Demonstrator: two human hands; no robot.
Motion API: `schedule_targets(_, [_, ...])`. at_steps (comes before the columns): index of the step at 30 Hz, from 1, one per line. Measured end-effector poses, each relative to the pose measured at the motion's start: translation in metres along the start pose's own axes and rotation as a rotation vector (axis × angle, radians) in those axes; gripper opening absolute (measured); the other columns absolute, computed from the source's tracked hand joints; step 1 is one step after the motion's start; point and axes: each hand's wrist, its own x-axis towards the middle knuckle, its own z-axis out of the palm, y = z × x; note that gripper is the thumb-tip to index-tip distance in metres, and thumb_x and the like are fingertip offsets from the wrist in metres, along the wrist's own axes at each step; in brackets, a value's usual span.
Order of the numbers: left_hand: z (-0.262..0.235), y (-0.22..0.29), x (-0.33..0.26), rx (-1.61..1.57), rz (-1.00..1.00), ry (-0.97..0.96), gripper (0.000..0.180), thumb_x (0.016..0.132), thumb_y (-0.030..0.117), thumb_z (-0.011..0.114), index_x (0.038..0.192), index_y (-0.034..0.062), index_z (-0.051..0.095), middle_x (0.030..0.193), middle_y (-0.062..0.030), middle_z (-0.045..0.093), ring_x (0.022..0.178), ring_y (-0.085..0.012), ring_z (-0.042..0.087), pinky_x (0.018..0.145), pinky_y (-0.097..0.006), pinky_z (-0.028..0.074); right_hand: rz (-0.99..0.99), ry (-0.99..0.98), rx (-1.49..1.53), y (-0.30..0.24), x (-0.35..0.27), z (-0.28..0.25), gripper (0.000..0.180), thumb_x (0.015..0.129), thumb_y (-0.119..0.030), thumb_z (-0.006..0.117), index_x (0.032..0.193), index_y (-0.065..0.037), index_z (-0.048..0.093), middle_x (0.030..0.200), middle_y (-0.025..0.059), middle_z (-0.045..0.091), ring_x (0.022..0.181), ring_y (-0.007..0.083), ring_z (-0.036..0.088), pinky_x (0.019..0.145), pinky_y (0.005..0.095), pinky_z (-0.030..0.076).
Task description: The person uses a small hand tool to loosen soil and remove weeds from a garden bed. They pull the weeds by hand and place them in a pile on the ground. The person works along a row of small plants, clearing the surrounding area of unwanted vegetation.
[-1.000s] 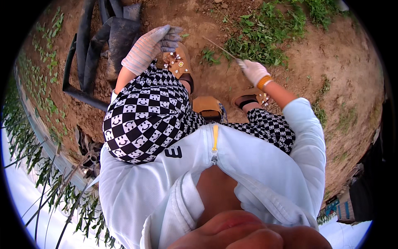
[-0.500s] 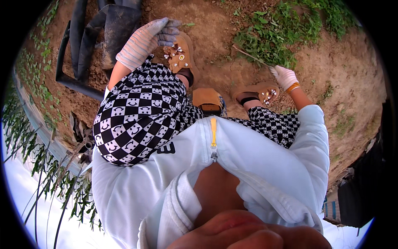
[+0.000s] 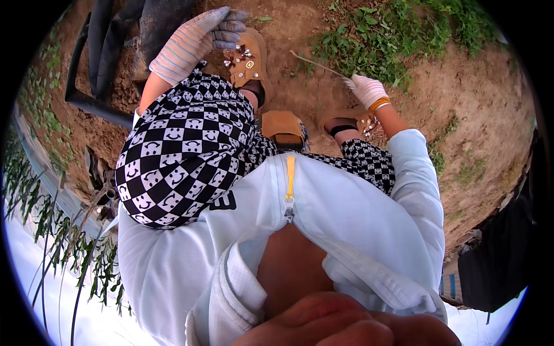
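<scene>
Person crouched over bare soil; right hand (image 3: 367, 90) in a white glove, fingers clenched on a thin weed stalk (image 3: 316, 64) running toward the weed patch (image 3: 392, 40); left hand (image 3: 193, 39) in a striped glove, fingers curled beside the tan sandal (image 3: 247, 60), holding nothing visible; risk: the thin stalk likely snaps on a hard pull, root left in.

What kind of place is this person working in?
Probably an outdoor garden or field plot: bare brown soil, a patch of green weeds, and black hoses lying on the ground beside the gloved left hand.
</scene>
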Motion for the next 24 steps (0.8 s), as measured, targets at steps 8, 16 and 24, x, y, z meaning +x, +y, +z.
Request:
schedule_targets(8, [0.035, 0.03, -0.009, -0.164, -0.069, 0.134, 0.036, 0.099, 0.029, 0.05, 0.118, -0.0002, 0.061, 0.103, -0.0101, 0.067, 0.089, -0.0173, 0.063, 0.081, -0.029, 0.051, 0.041, -0.011, 0.012, -0.02, 0.001, -0.006, 0.048, 0.097, -0.05, 0.04, 0.094, -0.005, 0.058, 0.091, 0.0223, 0.065, 0.088, 0.0409, 0.062, 0.075, 0.0491, 0.05])
schedule_targets(16, [0.014, 0.005, -0.008, -0.036, -0.009, 0.09, 0.048, 0.099, 0.041, 0.048, 0.123, 0.0014, 0.059, 0.102, -0.0067, 0.066, 0.089, -0.0148, 0.064, 0.083, -0.029, 0.052, 0.024, 0.011, -0.041, 0.035, -0.02, 0.006, 0.044, 0.095, -0.048, 0.046, 0.089, -0.006, 0.059, 0.083, 0.0187, 0.066, 0.079, 0.0383, 0.064, 0.071, 0.0485, 0.051])
schedule_targets(24, [0.01, 0.006, 0.007, -0.076, -0.035, 0.066, 0.039, 0.101, 0.033, 0.045, 0.116, 0.0008, 0.06, 0.099, -0.0073, 0.065, 0.081, -0.0143, 0.061, 0.075, -0.031, 0.054, -0.076, 0.169, 0.076, -0.044, -0.028, -0.057, 0.041, 0.094, -0.045, 0.05, 0.08, -0.008, 0.059, 0.079, 0.0169, 0.064, 0.076, 0.0385, 0.063, 0.069, 0.0484, 0.05])
